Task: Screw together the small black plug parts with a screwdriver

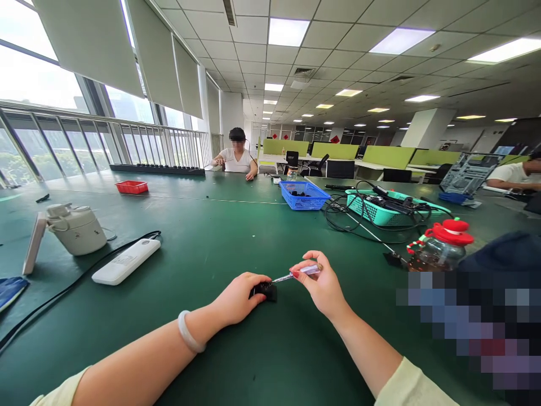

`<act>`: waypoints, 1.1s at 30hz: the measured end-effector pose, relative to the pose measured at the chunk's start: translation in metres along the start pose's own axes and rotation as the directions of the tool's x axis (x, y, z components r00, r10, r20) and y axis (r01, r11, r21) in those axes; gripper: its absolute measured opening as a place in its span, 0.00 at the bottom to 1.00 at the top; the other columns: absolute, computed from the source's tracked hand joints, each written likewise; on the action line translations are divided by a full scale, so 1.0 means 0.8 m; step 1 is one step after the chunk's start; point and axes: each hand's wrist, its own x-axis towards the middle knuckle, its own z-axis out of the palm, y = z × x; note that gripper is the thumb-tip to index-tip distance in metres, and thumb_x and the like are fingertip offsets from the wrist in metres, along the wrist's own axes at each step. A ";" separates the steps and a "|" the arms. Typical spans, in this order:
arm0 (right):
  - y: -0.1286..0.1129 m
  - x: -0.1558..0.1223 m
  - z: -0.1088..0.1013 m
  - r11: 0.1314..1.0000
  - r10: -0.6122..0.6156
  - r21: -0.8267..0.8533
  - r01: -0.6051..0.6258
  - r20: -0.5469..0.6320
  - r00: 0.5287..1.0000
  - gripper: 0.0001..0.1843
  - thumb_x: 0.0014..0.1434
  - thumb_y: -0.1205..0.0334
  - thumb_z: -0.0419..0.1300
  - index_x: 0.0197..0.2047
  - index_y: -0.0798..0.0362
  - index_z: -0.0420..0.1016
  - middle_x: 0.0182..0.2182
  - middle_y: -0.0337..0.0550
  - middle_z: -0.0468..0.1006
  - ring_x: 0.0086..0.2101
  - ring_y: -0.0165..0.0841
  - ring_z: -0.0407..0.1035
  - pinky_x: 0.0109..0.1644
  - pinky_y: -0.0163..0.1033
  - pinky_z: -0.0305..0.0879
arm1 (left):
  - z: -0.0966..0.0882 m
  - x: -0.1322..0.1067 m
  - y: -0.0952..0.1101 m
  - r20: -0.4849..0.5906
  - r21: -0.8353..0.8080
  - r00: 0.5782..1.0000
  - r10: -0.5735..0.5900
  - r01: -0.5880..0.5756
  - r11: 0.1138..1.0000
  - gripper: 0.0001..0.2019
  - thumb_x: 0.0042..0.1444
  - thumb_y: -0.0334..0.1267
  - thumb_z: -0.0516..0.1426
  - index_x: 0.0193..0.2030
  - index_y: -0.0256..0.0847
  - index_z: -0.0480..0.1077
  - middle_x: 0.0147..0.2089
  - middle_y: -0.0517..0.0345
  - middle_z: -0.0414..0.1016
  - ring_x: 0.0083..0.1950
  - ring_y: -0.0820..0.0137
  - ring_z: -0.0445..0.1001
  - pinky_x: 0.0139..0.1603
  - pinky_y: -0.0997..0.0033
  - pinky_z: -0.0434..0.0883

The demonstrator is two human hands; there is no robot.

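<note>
My left hand [239, 296] is curled around a small black part [265, 291] and pins it to the green table [220, 225]. A pale bangle sits on that wrist. My right hand [319, 285] pinches a slim screwdriver [298, 273] with a clear handle. Its metal tip points left and touches the top of the black part. Both hands are close together near the table's front middle.
A white power strip [127, 260] with a black cable and a white kettle-like pot [76, 227] lie at left. A blue basket [303, 195], a teal basket [380, 207] with cables and a red-lidded jar [443, 248] stand at right. Another person [236, 158] sits at the far end.
</note>
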 end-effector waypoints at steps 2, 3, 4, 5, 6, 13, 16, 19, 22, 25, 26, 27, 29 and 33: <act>0.006 0.005 -0.001 1.000 0.006 0.018 -0.006 -0.026 1.000 0.31 0.50 0.47 0.70 0.49 0.47 0.59 0.33 0.42 0.81 0.39 0.40 0.76 0.49 0.50 0.70 | 0.001 0.000 0.000 -0.002 0.009 1.000 0.011 -0.011 1.000 0.19 0.57 0.37 0.56 0.56 0.46 0.71 0.55 0.53 0.76 0.56 0.62 0.72 0.60 0.62 0.68; 0.009 0.007 0.000 0.999 0.004 0.035 -0.003 -0.041 0.999 0.34 0.50 0.46 0.70 0.52 0.47 0.58 0.33 0.42 0.81 0.39 0.40 0.76 0.49 0.51 0.70 | 0.002 0.000 0.001 -0.005 0.016 1.000 0.015 -0.015 1.000 0.19 0.57 0.38 0.56 0.56 0.46 0.71 0.55 0.54 0.76 0.56 0.62 0.72 0.60 0.61 0.68; 0.012 0.008 0.002 0.999 0.000 0.051 0.003 -0.056 0.998 0.35 0.50 0.46 0.69 0.54 0.47 0.56 0.33 0.41 0.80 0.38 0.40 0.76 0.50 0.52 0.71 | 0.002 0.001 0.002 -0.009 0.023 1.000 0.019 -0.019 1.000 0.19 0.57 0.38 0.56 0.56 0.46 0.71 0.55 0.54 0.77 0.56 0.62 0.72 0.60 0.61 0.68; 0.015 0.010 0.005 0.998 -0.009 0.065 0.014 -0.072 0.997 0.36 0.51 0.46 0.68 0.55 0.47 0.54 0.33 0.40 0.80 0.37 0.40 0.77 0.50 0.52 0.71 | 0.002 0.001 0.002 -0.012 0.030 1.000 0.023 -0.022 0.999 0.18 0.58 0.39 0.56 0.56 0.46 0.72 0.54 0.54 0.77 0.56 0.62 0.72 0.59 0.61 0.68; 0.018 0.010 0.008 0.997 -0.025 0.072 0.031 -0.085 0.996 0.36 0.52 0.45 0.67 0.56 0.46 0.53 0.32 0.39 0.79 0.36 0.39 0.76 0.49 0.52 0.71 | 0.002 0.001 0.003 -0.014 0.035 1.000 0.025 -0.024 0.999 0.18 0.58 0.40 0.56 0.55 0.46 0.72 0.54 0.55 0.77 0.56 0.62 0.72 0.59 0.61 0.68; 0.021 0.003 0.026 0.978 -0.206 0.002 0.207 -0.093 0.974 0.24 0.62 0.54 0.58 0.56 0.45 0.51 0.33 0.37 0.74 0.32 0.33 0.72 0.42 0.46 0.71 | 0.004 0.003 0.001 -0.019 0.068 0.998 0.053 -0.051 0.996 0.16 0.59 0.42 0.56 0.54 0.47 0.73 0.54 0.55 0.78 0.55 0.61 0.73 0.58 0.59 0.69; 0.013 -0.004 0.029 0.955 -0.291 -0.086 0.285 -0.063 0.955 0.22 0.64 0.60 0.55 0.57 0.45 0.50 0.33 0.38 0.73 0.32 0.34 0.71 0.41 0.45 0.70 | 0.004 0.003 0.001 -0.023 0.075 0.998 0.050 -0.049 0.996 0.16 0.59 0.41 0.56 0.54 0.47 0.73 0.54 0.55 0.78 0.56 0.61 0.73 0.59 0.59 0.69; 0.005 -0.012 0.032 0.893 -0.408 -0.208 0.400 0.006 0.913 0.22 0.63 0.64 0.55 0.58 0.45 0.52 0.34 0.40 0.74 0.33 0.35 0.71 0.42 0.45 0.69 | 0.003 0.003 0.003 -0.022 0.083 0.998 0.054 -0.052 0.995 0.16 0.59 0.41 0.56 0.54 0.46 0.73 0.54 0.54 0.78 0.56 0.61 0.73 0.59 0.59 0.69; 0.000 -0.019 0.038 0.807 -0.520 -0.271 0.524 0.095 0.849 0.22 0.63 0.68 0.53 0.58 0.45 0.54 0.35 0.40 0.75 0.33 0.34 0.71 0.42 0.44 0.69 | 0.003 0.002 0.003 -0.026 0.093 0.996 0.086 -0.083 0.992 0.15 0.60 0.41 0.56 0.53 0.46 0.73 0.53 0.54 0.78 0.54 0.62 0.74 0.58 0.60 0.70; -0.003 -0.022 0.042 0.780 -0.546 -0.288 0.556 0.122 0.829 0.23 0.63 0.69 0.52 0.60 0.44 0.54 0.35 0.40 0.75 0.33 0.34 0.71 0.41 0.43 0.70 | 0.005 0.002 0.000 -0.025 0.106 0.994 0.103 -0.100 0.989 0.15 0.60 0.41 0.56 0.53 0.46 0.73 0.53 0.55 0.78 0.54 0.62 0.74 0.57 0.60 0.70; -0.004 -0.022 0.043 0.791 -0.532 -0.287 0.540 0.112 0.839 0.23 0.64 0.69 0.52 0.60 0.44 0.55 0.35 0.40 0.75 0.33 0.34 0.72 0.42 0.43 0.70 | 0.005 0.002 0.000 -0.024 0.110 0.995 0.102 -0.098 0.989 0.16 0.60 0.41 0.56 0.54 0.45 0.73 0.54 0.54 0.78 0.55 0.62 0.74 0.58 0.60 0.70; -0.005 -0.021 0.043 0.812 -0.508 -0.279 0.512 0.094 0.856 0.24 0.64 0.68 0.52 0.61 0.44 0.55 0.35 0.40 0.75 0.33 0.34 0.72 0.42 0.44 0.70 | 0.005 0.003 -0.001 -0.023 0.115 0.995 0.098 -0.095 0.989 0.16 0.60 0.42 0.56 0.54 0.45 0.73 0.54 0.54 0.78 0.55 0.62 0.74 0.58 0.60 0.70; -0.007 -0.018 0.041 0.873 -0.427 -0.244 0.423 0.040 0.903 0.25 0.64 0.66 0.53 0.63 0.45 0.54 0.34 0.39 0.76 0.34 0.34 0.72 0.44 0.44 0.70 | 0.005 0.004 -0.001 -0.020 0.126 0.996 0.092 -0.089 0.988 0.16 0.60 0.42 0.56 0.54 0.45 0.72 0.55 0.53 0.77 0.55 0.61 0.73 0.59 0.59 0.70; -0.004 -0.008 0.036 0.967 -0.240 -0.109 0.232 -0.069 0.968 0.34 0.63 0.60 0.56 0.68 0.46 0.49 0.33 0.38 0.77 0.31 0.34 0.71 0.41 0.44 0.71 | 0.002 0.005 0.001 -0.007 0.143 0.996 0.093 -0.091 0.986 0.17 0.60 0.43 0.56 0.55 0.46 0.72 0.55 0.53 0.77 0.55 0.61 0.74 0.59 0.60 0.70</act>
